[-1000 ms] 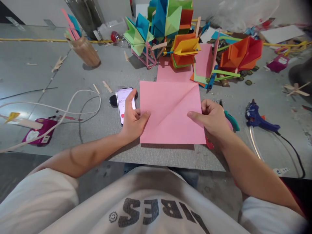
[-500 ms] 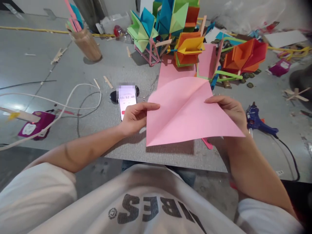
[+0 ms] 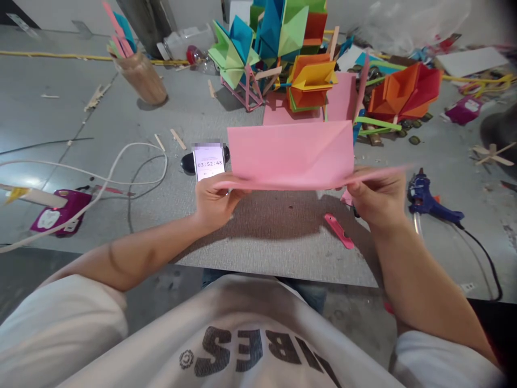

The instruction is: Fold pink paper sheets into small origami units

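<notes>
A sheet of pink paper (image 3: pixel 288 153) is held up over the near part of the table, its far half standing upright and its near side bent toward me. My left hand (image 3: pixel 216 202) pinches its left side, fingers partly hidden by the paper. At the right side my right hand (image 3: pixel 374 196) grips the sheet between thumb and fingers, where a flap sticks out to the right. Below the paper lies a pink cutter-like tool (image 3: pixel 339 230), near my right hand. A phone (image 3: pixel 209 161) showing a timer rests just beyond my left hand.
Folded paper pieces in green and blue (image 3: pixel 236 51), yellow (image 3: pixel 311 81) and orange (image 3: pixel 404 94) stand at the back. A blue glue gun (image 3: pixel 430 199) lies to the right. On the left are a jar (image 3: pixel 141 78), a white cable (image 3: pixel 117 161) and a purple power block (image 3: pixel 64 210).
The pink sheet has turned from lying nearly flat toward me to bent, with its far half upright. My right hand has lowered slightly, and the pink tool is more exposed.
</notes>
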The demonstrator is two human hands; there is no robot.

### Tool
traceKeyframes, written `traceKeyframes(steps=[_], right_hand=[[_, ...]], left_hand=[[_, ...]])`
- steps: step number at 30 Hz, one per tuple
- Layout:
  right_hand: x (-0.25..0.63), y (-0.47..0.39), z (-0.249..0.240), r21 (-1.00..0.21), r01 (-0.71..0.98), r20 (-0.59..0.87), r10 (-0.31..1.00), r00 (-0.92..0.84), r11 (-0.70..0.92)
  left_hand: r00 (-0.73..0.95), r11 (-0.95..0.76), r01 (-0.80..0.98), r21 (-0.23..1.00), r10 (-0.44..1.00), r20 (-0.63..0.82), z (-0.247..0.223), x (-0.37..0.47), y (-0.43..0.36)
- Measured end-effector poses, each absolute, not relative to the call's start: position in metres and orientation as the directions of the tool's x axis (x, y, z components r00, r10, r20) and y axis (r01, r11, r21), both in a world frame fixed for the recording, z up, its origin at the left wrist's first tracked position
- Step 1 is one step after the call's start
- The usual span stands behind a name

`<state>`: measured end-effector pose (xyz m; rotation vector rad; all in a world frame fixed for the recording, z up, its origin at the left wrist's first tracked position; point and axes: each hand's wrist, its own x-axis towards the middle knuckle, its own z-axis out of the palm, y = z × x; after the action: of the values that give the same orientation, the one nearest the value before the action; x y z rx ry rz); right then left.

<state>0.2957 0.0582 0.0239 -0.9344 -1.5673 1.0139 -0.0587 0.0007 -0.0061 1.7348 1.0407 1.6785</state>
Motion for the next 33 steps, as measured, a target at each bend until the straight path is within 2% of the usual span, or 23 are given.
traceKeyframes(steps=[3,6,12,15,20,24,28,33], right_hand=[[0.288,0.058,0.017,-0.931,0.099,0.335,0.931,-0.145,0.350],[0.275,0.050,0.013,-0.940,0.091,0.322,0.942,-0.092,0.330],[0.259,0.039,0.006,-0.917,0.147,0.357,0.928,-0.108,0.370],[0.257,0.040,0.005,-0.914,0.104,0.382,0.919,-0.100,0.391],[0.247,0.038,0.003,-0.943,0.010,0.332,0.942,0.039,0.332],[0.243,0.035,0.001,-0.968,-0.100,0.225,0.973,0.052,0.229],[0.247,0.035,0.008,-0.991,-0.055,0.126,0.991,-0.053,0.123],[0.252,0.039,0.013,-0.986,-0.086,0.150,0.987,-0.062,0.145]], left_hand=[[-0.141,-0.492,0.106,0.864,0.853,0.502,-0.005,-0.055,-0.002],[-0.154,-0.439,0.036,0.898,0.885,0.439,-0.004,-0.051,-0.005],[-0.164,-0.522,0.068,0.850,0.835,0.526,-0.003,-0.053,-0.002],[-0.218,-0.512,0.082,0.855,0.828,0.517,-0.003,-0.051,-0.004],[-0.278,-0.490,0.131,0.862,0.816,0.507,-0.005,-0.046,-0.012],[-0.263,-0.496,0.203,0.844,0.803,0.535,-0.011,-0.045,-0.016],[-0.222,-0.470,0.219,0.855,0.829,0.513,-0.017,-0.043,-0.018],[-0.113,-0.464,0.177,0.868,0.866,0.486,-0.021,-0.043,-0.019]])
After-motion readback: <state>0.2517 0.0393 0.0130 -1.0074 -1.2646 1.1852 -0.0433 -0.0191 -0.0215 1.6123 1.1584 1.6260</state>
